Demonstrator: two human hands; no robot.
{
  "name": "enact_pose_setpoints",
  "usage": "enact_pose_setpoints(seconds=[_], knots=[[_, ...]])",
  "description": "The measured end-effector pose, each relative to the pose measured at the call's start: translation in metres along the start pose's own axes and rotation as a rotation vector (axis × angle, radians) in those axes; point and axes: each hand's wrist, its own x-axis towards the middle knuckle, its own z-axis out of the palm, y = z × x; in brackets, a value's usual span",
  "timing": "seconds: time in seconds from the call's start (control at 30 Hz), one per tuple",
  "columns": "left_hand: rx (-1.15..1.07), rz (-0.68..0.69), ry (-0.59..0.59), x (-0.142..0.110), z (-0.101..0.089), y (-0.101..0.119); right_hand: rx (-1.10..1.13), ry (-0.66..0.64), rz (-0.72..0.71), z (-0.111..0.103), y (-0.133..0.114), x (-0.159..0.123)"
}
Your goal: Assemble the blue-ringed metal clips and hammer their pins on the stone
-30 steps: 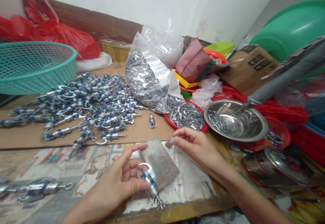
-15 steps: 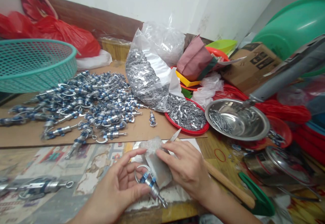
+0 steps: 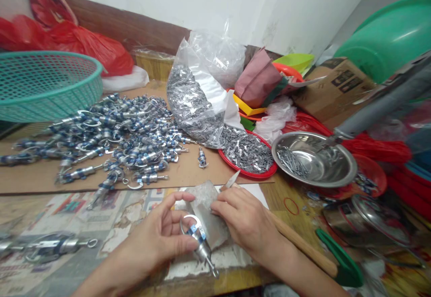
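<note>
My left hand [image 3: 168, 229] holds a small silver-and-blue metal fitting [image 3: 201, 243] between thumb and fingers. It has a curved hook at the top and a ring at its lower end. Just beside it stands a worn grey metal block [image 3: 208, 214]. My right hand [image 3: 247, 218] is at the block's right side, thumb and forefinger pinched together; a tiny shiny spot shows at the fingertips, too small to name. Beneath this hand runs a wooden-handled tool [image 3: 303, 242] with a pointed metal end beyond the knuckles.
A heap of similar fittings [image 3: 124, 139] lies on cardboard at left, near a green mesh basket [image 3: 50, 104]. A red dish [image 3: 249, 176] and clear bag [image 3: 193, 104] hold small metal plates. Pins lie in a steel bowl [image 3: 323, 171], and a green-handled object [image 3: 343, 261] sits at right.
The fitting in my left hand has tilted slightly and moved a little left. My right fingers have drawn back slightly from the block's top and curled. The wooden-handled tool stays put.
</note>
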Motion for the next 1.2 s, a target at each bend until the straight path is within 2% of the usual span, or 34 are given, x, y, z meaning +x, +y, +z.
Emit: enact_pose_setpoints(seconds=[0.23, 0.43, 0.5, 0.57, 0.73, 0.83, 1.0, 1.1, 1.2], knots=[[-0.039, 0.07, -0.08, 0.004, 0.0, 0.001, -0.047, -0.176, 0.087, -0.009, -0.004, -0.005], [-0.03, 0.063, -0.104, 0.007, -0.005, 0.0, -0.093, -0.418, 0.147, -0.027, -0.01, 0.009], [-0.032, 0.073, -0.106, 0.007, -0.005, 0.0, -0.093, -0.445, 0.151, -0.029, -0.011, 0.012], [-0.033, 0.086, -0.101, 0.007, -0.005, -0.001, -0.052, -0.375, 0.121, -0.028, -0.01, 0.012], [-0.03, 0.084, -0.093, 0.005, -0.004, -0.001, 0.301, -0.006, 0.059, -0.009, -0.01, 0.002], [-0.038, 0.078, -0.098, 0.005, -0.004, 0.0, 0.366, 0.135, -0.042, 0.001, -0.014, -0.001], [-0.055, 0.086, -0.098, 0.005, -0.003, 0.001, 0.137, 0.192, -0.218, 0.002, -0.022, 0.003], [-0.063, 0.097, -0.094, 0.005, -0.002, 0.0, 0.114, 0.188, -0.2, 0.004, -0.025, -0.003], [-0.067, 0.11, -0.093, 0.005, -0.001, -0.002, 0.149, 0.201, -0.11, 0.014, -0.026, -0.016]])
